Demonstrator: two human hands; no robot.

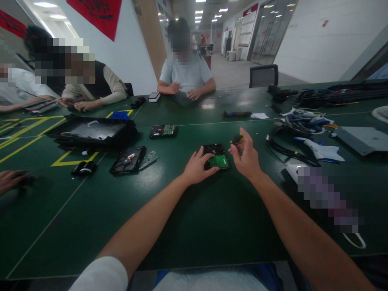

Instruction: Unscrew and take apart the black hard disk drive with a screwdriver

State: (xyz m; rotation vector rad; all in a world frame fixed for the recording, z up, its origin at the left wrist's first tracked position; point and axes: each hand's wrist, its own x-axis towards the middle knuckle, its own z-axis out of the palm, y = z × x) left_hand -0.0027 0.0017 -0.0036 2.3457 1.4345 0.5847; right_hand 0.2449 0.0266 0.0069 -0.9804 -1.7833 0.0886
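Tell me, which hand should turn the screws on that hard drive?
Probably the right hand: it already holds the screwdriver just above the hard drive. The left hand rests on the drive's edge, steadying it.

Dark green counter (188,226) with yellow lines; a black hard drive (216,155) bearing a green circuit board (218,161) (bright green); red banner (97,14) on the white wall.

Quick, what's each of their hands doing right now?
Left hand: open, fingers resting on the hard drive lying on the table.
Right hand: closed on a small screwdriver, just above the drive.
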